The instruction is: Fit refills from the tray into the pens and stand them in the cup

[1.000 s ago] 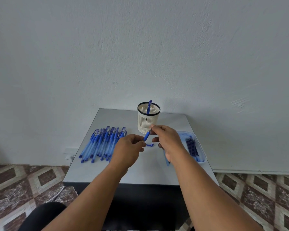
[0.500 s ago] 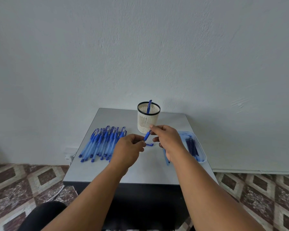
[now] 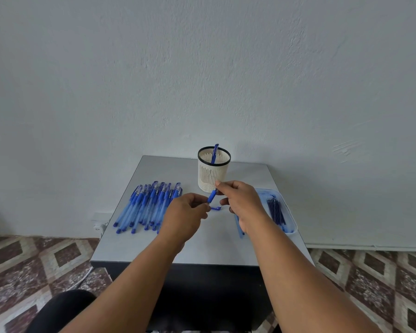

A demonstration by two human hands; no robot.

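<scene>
Both hands meet over the middle of the grey table (image 3: 202, 246). My right hand (image 3: 241, 203) pinches the top end of a short blue pen part (image 3: 211, 195), which slants down towards my left hand (image 3: 185, 216); the left fingertips pinch its lower end. A small blue cap (image 3: 216, 208) lies on the table just below. Behind stands a cream slotted cup (image 3: 213, 171) with one blue pen (image 3: 214, 153) in it. Several blue pens (image 3: 147, 205) lie in a row at the left. A clear tray (image 3: 289, 217) at the right holds dark blue refills (image 3: 276, 210).
A pale blue pen barrel (image 3: 239, 227) lies on the table by my right wrist, partly hidden. The white wall rises right behind the table. Patterned floor tiles (image 3: 370, 284) lie on both sides, and a wall socket (image 3: 99, 224) sits low at the left.
Almost nothing differs: both hands stay on the blue pen part, with only slight shifts of the fingers.
</scene>
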